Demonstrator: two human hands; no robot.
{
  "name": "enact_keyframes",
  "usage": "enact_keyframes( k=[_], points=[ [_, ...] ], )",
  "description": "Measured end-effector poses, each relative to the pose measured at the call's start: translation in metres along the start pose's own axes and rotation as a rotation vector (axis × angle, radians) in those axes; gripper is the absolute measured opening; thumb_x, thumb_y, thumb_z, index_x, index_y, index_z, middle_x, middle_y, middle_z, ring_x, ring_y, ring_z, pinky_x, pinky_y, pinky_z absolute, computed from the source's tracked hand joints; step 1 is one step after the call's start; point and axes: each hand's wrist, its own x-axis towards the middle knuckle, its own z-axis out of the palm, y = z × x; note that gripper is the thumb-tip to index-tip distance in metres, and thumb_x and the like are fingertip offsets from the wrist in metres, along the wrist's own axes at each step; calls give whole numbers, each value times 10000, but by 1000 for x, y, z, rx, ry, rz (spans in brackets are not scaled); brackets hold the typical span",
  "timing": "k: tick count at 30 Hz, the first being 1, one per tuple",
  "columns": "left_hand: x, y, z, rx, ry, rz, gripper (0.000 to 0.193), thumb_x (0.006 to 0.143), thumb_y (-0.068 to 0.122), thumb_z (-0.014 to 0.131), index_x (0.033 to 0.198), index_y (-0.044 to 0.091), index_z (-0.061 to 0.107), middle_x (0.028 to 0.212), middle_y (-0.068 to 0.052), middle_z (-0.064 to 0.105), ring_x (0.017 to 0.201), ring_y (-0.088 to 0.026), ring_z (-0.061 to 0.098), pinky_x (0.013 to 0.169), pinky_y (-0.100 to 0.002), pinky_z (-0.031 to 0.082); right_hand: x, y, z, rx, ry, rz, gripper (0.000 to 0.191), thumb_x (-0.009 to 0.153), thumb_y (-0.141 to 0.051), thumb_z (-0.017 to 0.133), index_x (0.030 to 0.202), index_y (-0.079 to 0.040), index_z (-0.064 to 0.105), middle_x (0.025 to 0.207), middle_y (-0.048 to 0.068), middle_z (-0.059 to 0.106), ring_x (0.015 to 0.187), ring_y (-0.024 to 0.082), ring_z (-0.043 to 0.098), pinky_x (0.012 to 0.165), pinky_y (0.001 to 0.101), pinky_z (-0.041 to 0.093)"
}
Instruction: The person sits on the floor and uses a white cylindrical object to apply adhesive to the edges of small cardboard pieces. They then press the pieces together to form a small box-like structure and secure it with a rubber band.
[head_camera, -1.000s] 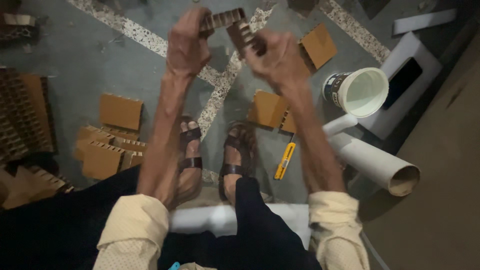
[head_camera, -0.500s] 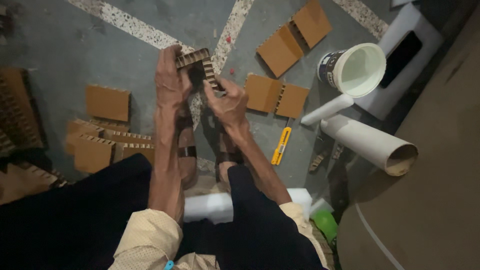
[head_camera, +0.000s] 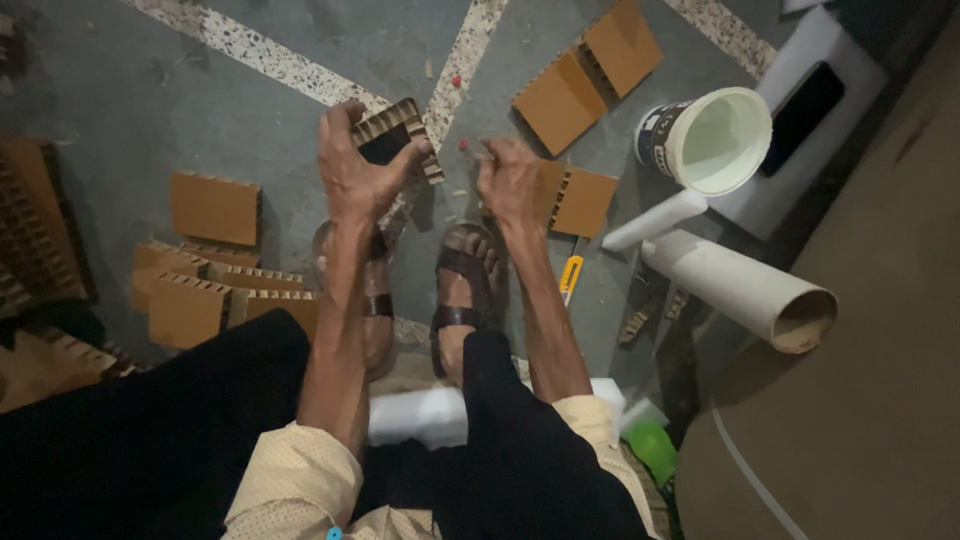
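The left hand (head_camera: 360, 175) pinches a light, stiff honeycomb cardboard piece (head_camera: 400, 130) by its lower edge; the crushable cells stand above the grip. The right hand (head_camera: 510, 180) is loosely curled, empty.

Dim, warm light falls from above onto the floor (head_camera: 250, 120). The lower corners sink into shadow. Edges look slightly soft and bent.

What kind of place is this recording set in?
Probably an informal floor-level workshop for cardboard work. Cut honeycomb cardboard pieces lie on the terrazzo-striped floor, beside a white bucket, a cardboard tube and a yellow utility knife.
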Motion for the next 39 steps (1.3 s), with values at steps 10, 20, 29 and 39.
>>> enact_keyframes(
  k=[10,20,29,39],
  points=[
    [-10,10,-3,-56,62,-28,845,750,460,955,1302,-4,515,1232,-203,564,1116,-353,640,945,-464,574,10,-33,3,111,-17,51,126,894,-156,739,983,-94,804,953,124,759,760,272,721,697,386,584],
    [-12,4,2,72,88,-77,836,741,441,918,1364,83,491,1297,-212,542,1210,-411,585,994,-629,390,1,-70,14,1144,-114,438,237,989,-101,680,1141,77,719,935,103,766,796,147,749,752,276,649],
    [4,-12,8,184,-67,268,416,1016,153,668,1414,274,661,1640,-89,491,1486,-259,542,1301,-705,-51,9,-73,9,996,-85,455,234,979,-119,694,1136,46,746,914,92,777,772,124,738,702,255,632],
    [10,7,-12,-163,-123,115,124,902,269,772,969,177,822,1489,-126,583,1397,-298,547,1242,-655,-84,4,-83,5,845,-72,295,177,973,-113,733,1099,-4,790,961,81,796,848,128,733,768,268,610]
  ],
)
